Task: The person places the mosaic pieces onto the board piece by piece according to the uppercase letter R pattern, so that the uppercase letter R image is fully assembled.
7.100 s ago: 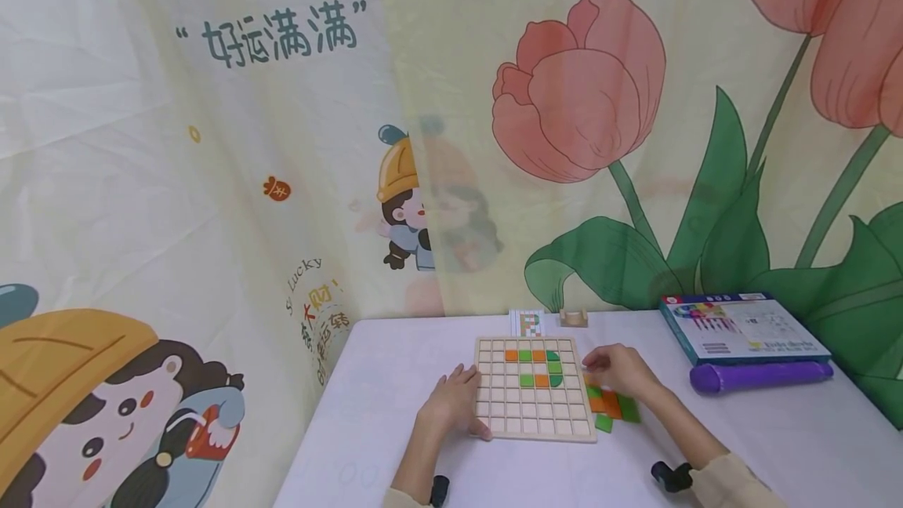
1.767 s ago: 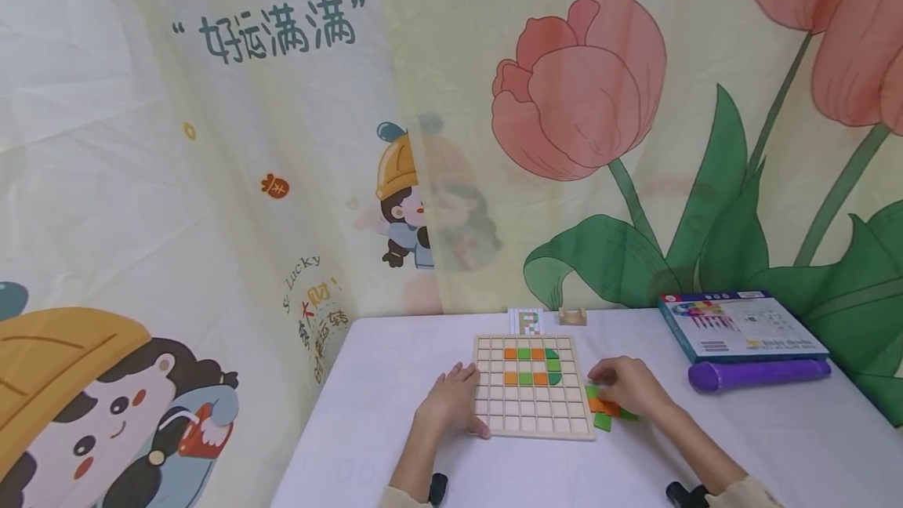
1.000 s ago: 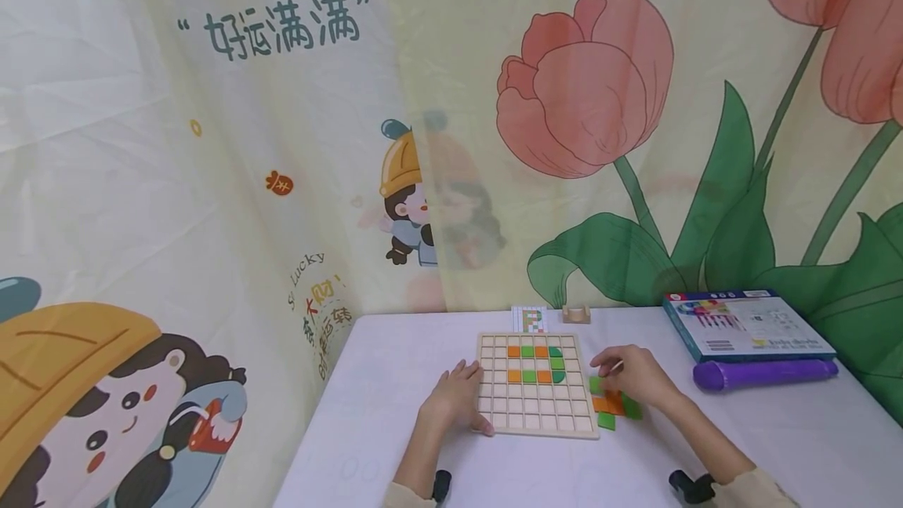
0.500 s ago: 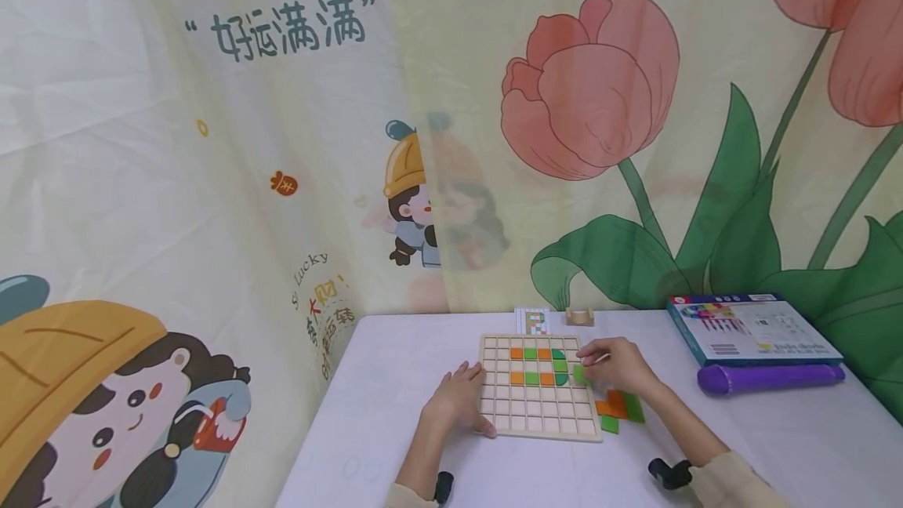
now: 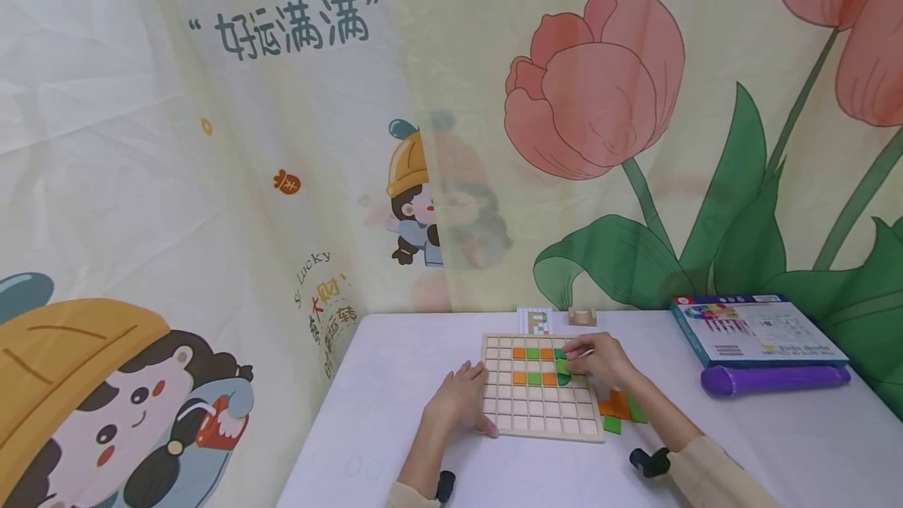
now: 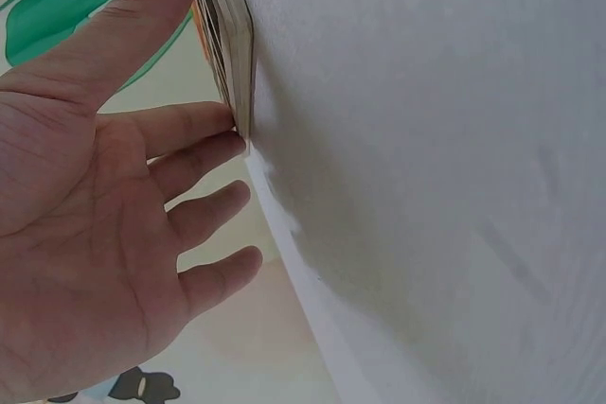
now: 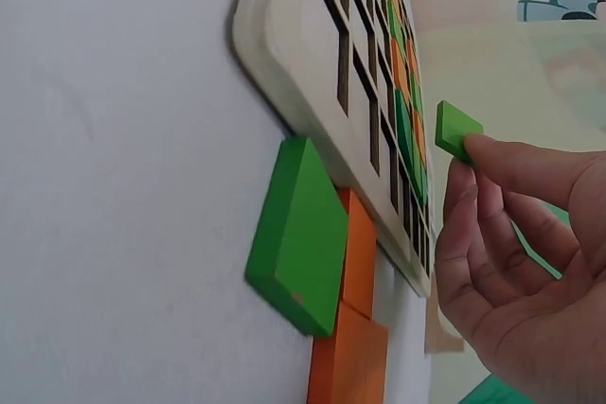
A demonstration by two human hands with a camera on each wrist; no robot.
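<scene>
A wooden grid board (image 5: 543,408) lies on the white table, orange and green tiles in two rows of its cells. Dark green rounded tiles end both rows on the right, and a light green one sits between them. My left hand (image 5: 457,400) touches the board's left edge with straight, spread fingers, its thumb near the front corner. Above the board's right part, my right hand (image 5: 601,359) pinches a light green square tile (image 7: 456,128) between thumb and fingers; the right wrist view shows it tilted and raised off the board.
Loose orange tiles (image 7: 348,361) and green tiles (image 7: 301,243) lie against the board's right side. Behind the board are a pattern card (image 5: 539,322) and a small wooden holder (image 5: 582,317). A flat box (image 5: 758,329) and a purple tube (image 5: 776,379) occupy the right.
An orange tile has joined the lower row's left end. My right hand has taken a green tile from the loose ones and moved left over the board. My left hand stays put.
</scene>
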